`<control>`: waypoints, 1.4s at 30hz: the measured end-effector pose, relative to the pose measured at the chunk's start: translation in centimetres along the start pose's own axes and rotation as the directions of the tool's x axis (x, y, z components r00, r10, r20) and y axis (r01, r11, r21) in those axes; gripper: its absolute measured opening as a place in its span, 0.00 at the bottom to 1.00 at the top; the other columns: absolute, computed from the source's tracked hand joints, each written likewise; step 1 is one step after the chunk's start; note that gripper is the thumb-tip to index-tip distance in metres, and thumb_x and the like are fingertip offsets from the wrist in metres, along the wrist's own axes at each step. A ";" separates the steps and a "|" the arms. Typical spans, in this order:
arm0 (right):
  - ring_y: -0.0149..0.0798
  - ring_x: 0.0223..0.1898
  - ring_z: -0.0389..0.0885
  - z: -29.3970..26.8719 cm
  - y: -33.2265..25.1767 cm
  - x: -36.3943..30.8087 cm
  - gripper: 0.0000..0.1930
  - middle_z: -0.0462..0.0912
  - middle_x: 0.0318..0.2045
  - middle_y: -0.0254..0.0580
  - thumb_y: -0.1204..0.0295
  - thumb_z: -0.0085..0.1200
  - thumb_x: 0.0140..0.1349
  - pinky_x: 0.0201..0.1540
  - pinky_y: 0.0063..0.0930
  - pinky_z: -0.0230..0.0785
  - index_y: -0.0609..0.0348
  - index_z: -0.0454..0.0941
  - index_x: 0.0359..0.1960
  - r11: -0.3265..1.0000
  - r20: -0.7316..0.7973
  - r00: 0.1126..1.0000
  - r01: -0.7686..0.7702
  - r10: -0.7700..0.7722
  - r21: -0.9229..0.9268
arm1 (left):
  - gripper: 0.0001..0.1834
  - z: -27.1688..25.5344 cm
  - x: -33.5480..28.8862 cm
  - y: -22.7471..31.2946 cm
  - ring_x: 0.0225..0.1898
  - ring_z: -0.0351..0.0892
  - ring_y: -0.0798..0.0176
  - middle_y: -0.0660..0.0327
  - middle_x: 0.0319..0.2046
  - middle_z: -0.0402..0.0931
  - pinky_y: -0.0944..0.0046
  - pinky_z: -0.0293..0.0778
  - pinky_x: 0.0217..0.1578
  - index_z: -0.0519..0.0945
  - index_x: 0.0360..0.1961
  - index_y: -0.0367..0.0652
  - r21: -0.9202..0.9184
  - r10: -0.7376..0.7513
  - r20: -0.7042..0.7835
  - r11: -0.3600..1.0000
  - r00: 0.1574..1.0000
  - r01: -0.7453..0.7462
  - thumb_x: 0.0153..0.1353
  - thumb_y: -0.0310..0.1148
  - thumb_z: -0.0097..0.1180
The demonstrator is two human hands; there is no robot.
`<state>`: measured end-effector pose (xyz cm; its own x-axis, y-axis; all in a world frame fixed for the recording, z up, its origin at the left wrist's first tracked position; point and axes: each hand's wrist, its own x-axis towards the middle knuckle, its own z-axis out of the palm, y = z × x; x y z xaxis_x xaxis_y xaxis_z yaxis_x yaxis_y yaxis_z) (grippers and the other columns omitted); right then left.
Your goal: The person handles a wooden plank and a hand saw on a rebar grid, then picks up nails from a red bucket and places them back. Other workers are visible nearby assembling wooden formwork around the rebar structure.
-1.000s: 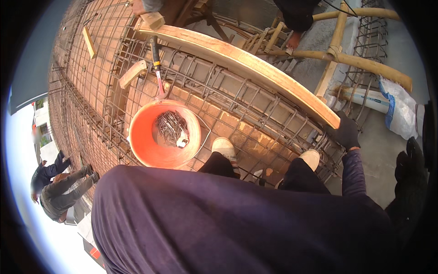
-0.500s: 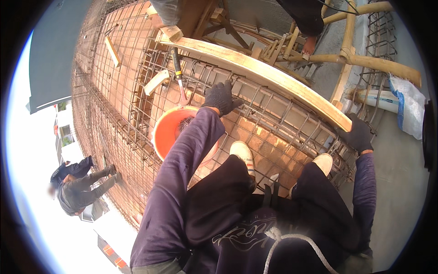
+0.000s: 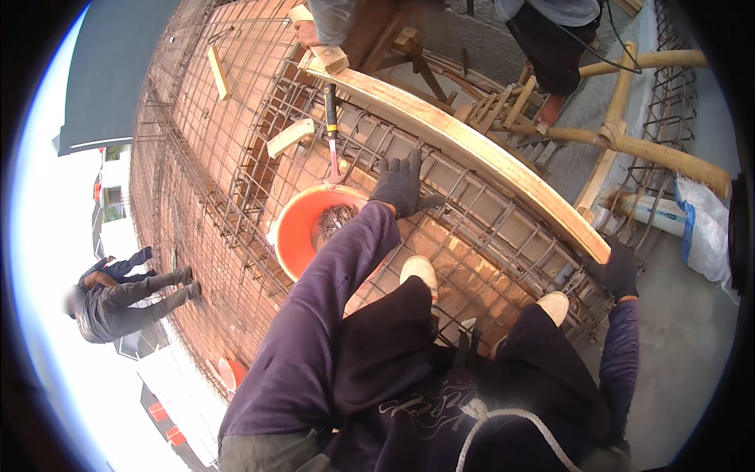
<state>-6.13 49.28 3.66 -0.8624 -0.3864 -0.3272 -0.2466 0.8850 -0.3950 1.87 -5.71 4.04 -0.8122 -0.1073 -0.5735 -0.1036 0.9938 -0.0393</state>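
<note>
My left hand (image 3: pixel 399 189), in a dark knit glove, lies with fingers stretched and spread over the rebar cage (image 3: pixel 464 189), just right of the orange bucket (image 3: pixel 292 228). My right hand (image 3: pixel 619 271), gloved alike, is closed round the near right end of a long wooden board (image 3: pixel 472 130). The board runs along the cage's far side and looks curved in this lens. Small metal pieces, perhaps nails, lie in the bucket. Beside its rim leans a hammer (image 3: pixel 331 126) with a black and yellow grip. My right fingertips are partly hidden.
At the board's far left end, another person's hand (image 3: pixel 307 33) is by a wood block (image 3: pixel 330 59). Loose wood pieces (image 3: pixel 289 138) lie on the rebar mesh. Bamboo poles (image 3: pixel 668 161) and a barefoot person (image 3: pixel 550 47) are beyond; two people stand far left.
The view has shifted, so the scene sits lower and farther right. My left fingers are spread more widely. My right hand stays at the board's end.
</note>
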 end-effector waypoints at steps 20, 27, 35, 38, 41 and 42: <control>0.59 0.46 0.91 -0.7 -1.8 -0.1 0.32 0.91 0.43 0.53 0.51 0.78 0.52 0.49 0.49 0.82 0.55 0.85 0.55 0.999 -0.043 0.999 -0.007 0.005 -0.044 | 0.89 0.6 1.8 -0.2 0.67 0.77 0.31 0.32 0.59 0.80 0.27 0.46 0.78 0.42 0.81 0.19 -0.163 -0.101 -0.030 0.982 0.994 0.095 0.42 0.87 0.67; 0.58 0.44 0.91 -0.1 -1.2 -0.2 0.29 0.91 0.41 0.53 0.53 0.77 0.53 0.48 0.49 0.81 0.55 0.85 0.54 1.000 -0.096 0.995 0.004 -0.007 -0.031 | 0.91 0.2 2.0 -0.4 0.64 0.81 0.33 0.30 0.56 0.81 0.28 0.46 0.79 0.44 0.80 0.18 -0.205 -0.123 -0.013 0.972 0.992 0.118 0.38 0.85 0.71; 0.59 0.41 0.90 0.5 -0.3 -0.3 0.29 0.90 0.39 0.54 0.54 0.77 0.51 0.46 0.50 0.79 0.55 0.85 0.52 0.998 -0.103 0.994 0.037 -0.042 -0.049 | 0.88 0.7 1.7 -0.8 0.65 0.79 0.30 0.28 0.57 0.80 0.28 0.43 0.80 0.45 0.78 0.21 -0.293 -0.106 -0.085 0.953 0.991 0.077 0.37 0.80 0.76; 0.60 0.42 0.89 0.6 0.0 -0.2 0.30 0.90 0.38 0.54 0.53 0.76 0.51 0.47 0.52 0.79 0.55 0.85 0.53 0.998 -0.090 0.996 0.016 -0.023 -0.069 | 0.90 0.6 1.8 -0.8 0.67 0.78 0.33 0.30 0.59 0.80 0.27 0.41 0.80 0.46 0.79 0.22 -0.312 -0.122 -0.051 0.945 0.991 0.100 0.33 0.80 0.77; 0.60 0.43 0.89 0.8 0.2 -0.1 0.31 0.90 0.39 0.54 0.52 0.76 0.51 0.48 0.53 0.79 0.55 0.85 0.53 0.995 -0.076 0.997 -0.008 0.001 -0.099 | 0.96 0.3 1.9 -0.7 0.68 0.79 0.37 0.36 0.62 0.81 0.27 0.39 0.80 0.46 0.82 0.22 -0.308 -0.158 -0.010 0.940 0.987 0.147 0.25 0.83 0.77; 0.61 0.43 0.89 0.8 0.2 -0.1 0.31 0.90 0.39 0.55 0.52 0.76 0.50 0.48 0.53 0.79 0.55 0.85 0.54 0.993 -0.074 0.997 -0.021 0.012 -0.119 | 0.96 0.2 1.8 -0.7 0.69 0.78 0.37 0.35 0.62 0.80 0.27 0.39 0.81 0.46 0.82 0.23 -0.303 -0.158 -0.007 0.941 0.987 0.149 0.25 0.83 0.77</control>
<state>-5.69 49.31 2.91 -0.8957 -0.3555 -0.2671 -0.2798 0.9174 -0.2830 0.58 -6.57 2.85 -0.7897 -0.2635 -0.5540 -0.3924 0.9111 0.1261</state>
